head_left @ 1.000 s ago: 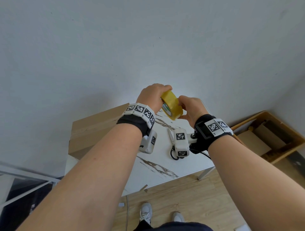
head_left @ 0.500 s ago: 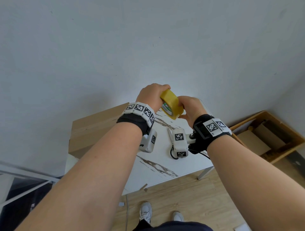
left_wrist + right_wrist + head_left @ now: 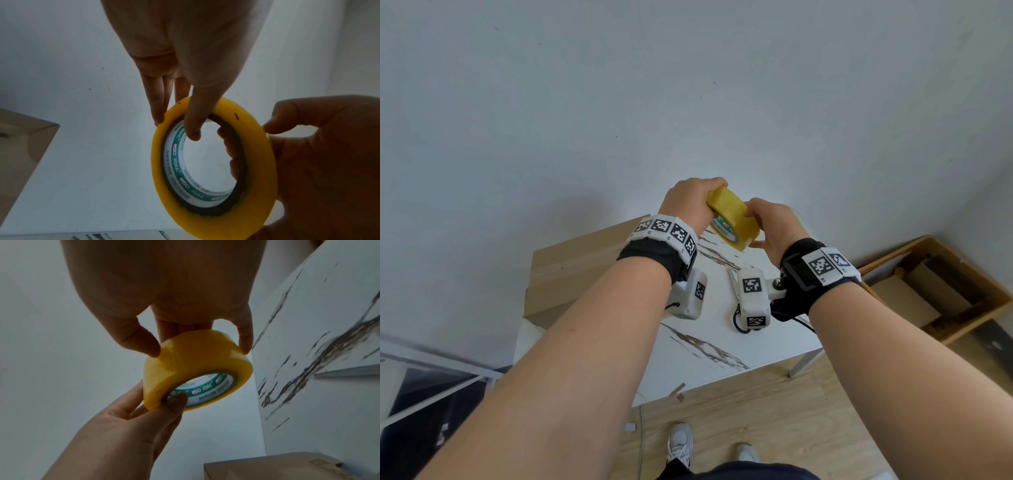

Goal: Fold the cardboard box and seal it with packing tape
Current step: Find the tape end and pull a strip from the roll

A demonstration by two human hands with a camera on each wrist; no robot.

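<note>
Above the counter (image 3: 722, 342) | left hand (image 3: 686, 202) and right hand (image 3: 774, 228) both grip the tape (image 3: 734, 222), fingers (image 3: 156, 104) curled round its rim, thumb inside the core | box (image 3: 578, 270) lies below-left of the fingers, on the counter.

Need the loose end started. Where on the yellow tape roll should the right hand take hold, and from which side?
Keep the left hand as it is, thumb through the core and fingers on the outer band of the tape roll. Bring the right hand in from the robot's right onto the smooth outer band, thumb and fingertip across its width. I can't see a loose end, so feel around for it.
</note>
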